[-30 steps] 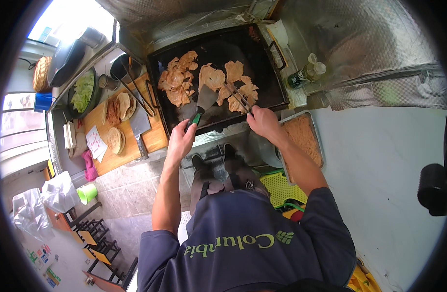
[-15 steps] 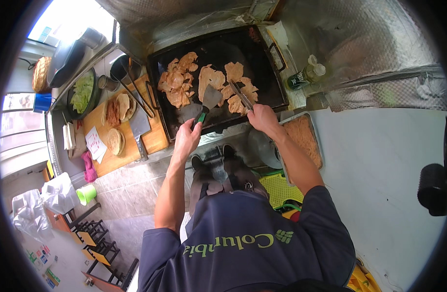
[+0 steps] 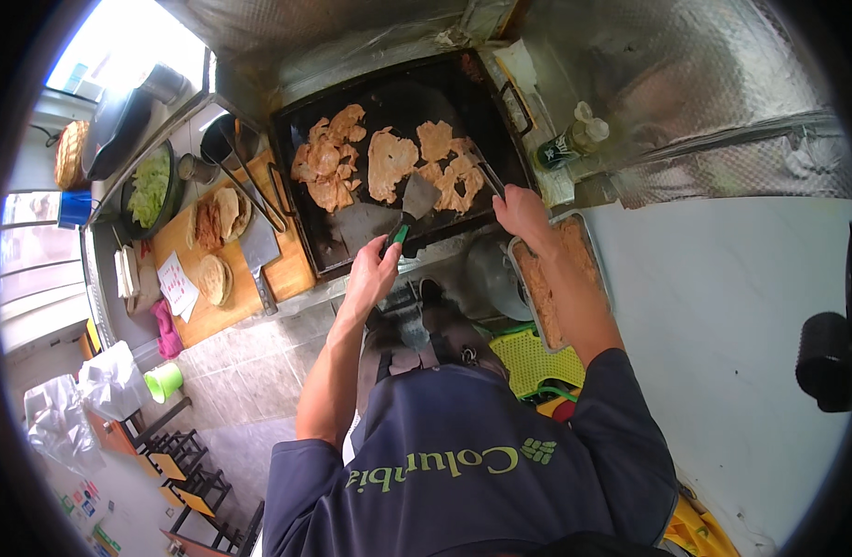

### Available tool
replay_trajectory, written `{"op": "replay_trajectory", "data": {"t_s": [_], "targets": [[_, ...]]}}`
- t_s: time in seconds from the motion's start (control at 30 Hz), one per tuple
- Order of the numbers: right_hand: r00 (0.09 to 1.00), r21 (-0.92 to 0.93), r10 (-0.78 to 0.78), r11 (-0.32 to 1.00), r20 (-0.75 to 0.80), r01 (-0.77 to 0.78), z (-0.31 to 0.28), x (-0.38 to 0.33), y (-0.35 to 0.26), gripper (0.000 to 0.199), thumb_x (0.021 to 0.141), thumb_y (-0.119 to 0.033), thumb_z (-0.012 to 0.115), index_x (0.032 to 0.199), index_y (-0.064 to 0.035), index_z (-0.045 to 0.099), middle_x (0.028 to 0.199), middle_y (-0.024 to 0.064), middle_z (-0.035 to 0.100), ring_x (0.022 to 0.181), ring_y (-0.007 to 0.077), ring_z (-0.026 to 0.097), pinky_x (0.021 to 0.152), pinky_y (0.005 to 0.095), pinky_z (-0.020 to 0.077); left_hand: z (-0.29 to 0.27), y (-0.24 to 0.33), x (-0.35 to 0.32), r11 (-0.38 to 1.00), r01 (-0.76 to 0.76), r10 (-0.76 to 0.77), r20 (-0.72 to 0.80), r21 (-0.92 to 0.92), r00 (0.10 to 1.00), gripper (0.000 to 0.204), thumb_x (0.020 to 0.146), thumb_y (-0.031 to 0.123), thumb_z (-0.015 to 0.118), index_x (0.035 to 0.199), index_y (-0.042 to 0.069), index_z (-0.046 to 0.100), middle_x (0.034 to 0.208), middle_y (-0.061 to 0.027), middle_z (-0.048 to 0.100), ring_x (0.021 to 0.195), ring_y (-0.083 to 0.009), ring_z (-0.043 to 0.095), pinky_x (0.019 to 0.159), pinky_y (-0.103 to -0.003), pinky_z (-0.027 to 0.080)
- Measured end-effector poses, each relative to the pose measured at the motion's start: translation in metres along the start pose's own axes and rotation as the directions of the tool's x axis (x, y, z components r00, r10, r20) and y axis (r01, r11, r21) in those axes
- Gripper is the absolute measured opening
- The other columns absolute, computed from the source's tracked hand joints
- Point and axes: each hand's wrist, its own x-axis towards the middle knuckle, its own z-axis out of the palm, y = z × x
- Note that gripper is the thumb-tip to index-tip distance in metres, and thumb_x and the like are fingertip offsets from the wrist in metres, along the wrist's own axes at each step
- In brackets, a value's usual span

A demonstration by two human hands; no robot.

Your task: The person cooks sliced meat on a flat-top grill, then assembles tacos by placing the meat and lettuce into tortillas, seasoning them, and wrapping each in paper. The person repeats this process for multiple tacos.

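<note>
One spatula (image 3: 420, 196) clamped in left fingers (image 3: 387, 264), tongs (image 3: 492, 179) clamped in right fingers (image 3: 507, 212), green-lettered dark shirt (image 3: 481, 408)

Navy short-sleeved shirt (image 3: 463, 418), yellow-green lettering (image 3: 442, 472) and emblem (image 3: 538, 451) on front; dark greyish trousers (image 3: 452, 332); dark shoes (image 3: 431, 291).

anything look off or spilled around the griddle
No spill stands out near the griddle. The cleaver looks a bit risky: its handle reaches the near edge of the board, where it might get knocked. The meat has ragged edges, but nothing else seems odd.
</note>
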Motion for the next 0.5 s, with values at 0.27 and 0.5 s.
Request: {"op": "replay_trajectory", "data": {"t_s": [0.27,0.5], "targets": [[0.946,-0.009,-0.246,0.968,-0.212,0.25,-0.119,0.034,-0.037,0.039,0.089,-0.032,0.07,0.112,-0.0008,0.064,0.087,0.0216,0.069,0.081,0.0439,0.068,0.069,0.0483,0.0545,-0.059,-0.027,-0.046,0.987,-0.16,0.155,-0.34,0.014,0.928,0.038,0.102,0.022,0.06,0.133,0.001,0.06,0.103,-0.0106,0.071,0.089,-0.0181,0.065,0.083,-0.03,0.051],[0.954,-0.73,-0.288,0.636,0.078,0.252,-0.235,0.128,-0.037,0.035,0.084,-0.013,0.071,0.119,-0.0149,0.069,0.109,0.008,0.068,0.117,0.0278,0.06,0.111,0.0602,0.0332,-0.124,-0.066,-0.089,0.881,-0.228,0.408,-0.418,0.415,0.812,0.043,0.089,-0.002,0.066,0.13,0.008,0.065,0.099,-0.0136,0.061,0.091,-0.0288,0.062,0.085,-0.036,0.049]]}}
